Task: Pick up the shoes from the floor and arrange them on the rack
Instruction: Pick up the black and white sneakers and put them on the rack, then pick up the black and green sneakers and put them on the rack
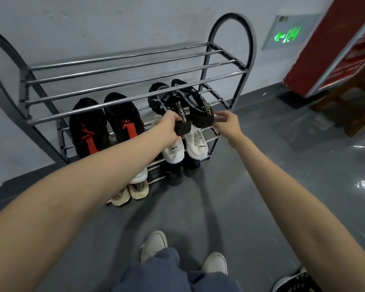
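Note:
A grey metal shoe rack point(122, 74) stands against the wall, its top tier bare. On the second tier lie a black-and-red pair point(105, 127) at the left and a black-and-white knit pair point(177, 100) at the right. My left hand point(169, 127) grips the heel of the left knit shoe point(167, 102). My right hand point(228, 123) hovers open just beside the heel of the right knit shoe point(198, 108). A white pair point(183, 146) sits one tier below, with beige shoes point(129, 192) and dark shoes point(177, 171) on the lowest tier.
Another black-and-white shoe point(295, 281) lies on the grey floor at the bottom right. My own white sneakers point(154, 245) stand in front of the rack. A red board point(325, 49) and a wooden frame point(350, 102) stand to the right.

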`<state>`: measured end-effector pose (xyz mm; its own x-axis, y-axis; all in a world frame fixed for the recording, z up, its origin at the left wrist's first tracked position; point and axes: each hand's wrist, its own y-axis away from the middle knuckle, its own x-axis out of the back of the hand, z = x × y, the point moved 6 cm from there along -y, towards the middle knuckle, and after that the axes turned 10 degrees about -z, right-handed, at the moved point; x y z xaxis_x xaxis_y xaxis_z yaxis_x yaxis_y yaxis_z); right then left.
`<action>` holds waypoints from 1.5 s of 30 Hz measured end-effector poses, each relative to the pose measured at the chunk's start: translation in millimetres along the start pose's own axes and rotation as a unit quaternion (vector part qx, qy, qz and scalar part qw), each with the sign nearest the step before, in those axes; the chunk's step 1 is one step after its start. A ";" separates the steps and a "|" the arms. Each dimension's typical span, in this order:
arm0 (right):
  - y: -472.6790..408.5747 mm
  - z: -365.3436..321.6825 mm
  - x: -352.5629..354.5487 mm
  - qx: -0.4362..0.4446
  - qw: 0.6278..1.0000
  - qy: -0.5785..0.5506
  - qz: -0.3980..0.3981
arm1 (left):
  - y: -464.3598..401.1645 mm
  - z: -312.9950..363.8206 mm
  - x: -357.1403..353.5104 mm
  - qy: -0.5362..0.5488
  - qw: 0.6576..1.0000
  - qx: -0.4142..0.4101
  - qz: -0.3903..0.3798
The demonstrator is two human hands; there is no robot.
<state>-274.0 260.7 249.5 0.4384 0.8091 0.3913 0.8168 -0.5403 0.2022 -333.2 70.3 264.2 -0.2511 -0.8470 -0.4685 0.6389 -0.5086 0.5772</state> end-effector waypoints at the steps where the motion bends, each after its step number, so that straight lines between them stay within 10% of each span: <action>1: 12.4 4.5 7.4 -0.015 1.000 -0.001 0.006 | 4.3 1.4 2.7 -0.019 1.000 0.001 0.001; 11: 183.9 69.2 106.0 -0.111 0.989 0.032 0.087 | 57.0 -55.5 -31.7 -0.243 0.947 0.157 -0.143; 19: 362.5 169.1 176.1 -0.241 0.950 -0.028 0.197 | 101.2 -200.7 -123.6 -0.578 0.769 0.074 -0.264; 30: 551.7 333.4 173.7 -0.386 0.873 -0.109 0.277 | 175.7 -376.6 -176.1 -0.721 0.560 0.019 -0.408; 45: 639.4 463.6 78.0 -0.600 0.719 -0.108 0.333 | 157.6 -552.6 -96.7 -0.818 0.400 0.103 -0.401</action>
<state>456.2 85.4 -6.9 0.7369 0.2262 0.6371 -0.4558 -0.5297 0.7153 193.6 157.4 30.8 -0.5619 0.7192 0.4087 -0.1560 -0.5773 0.8015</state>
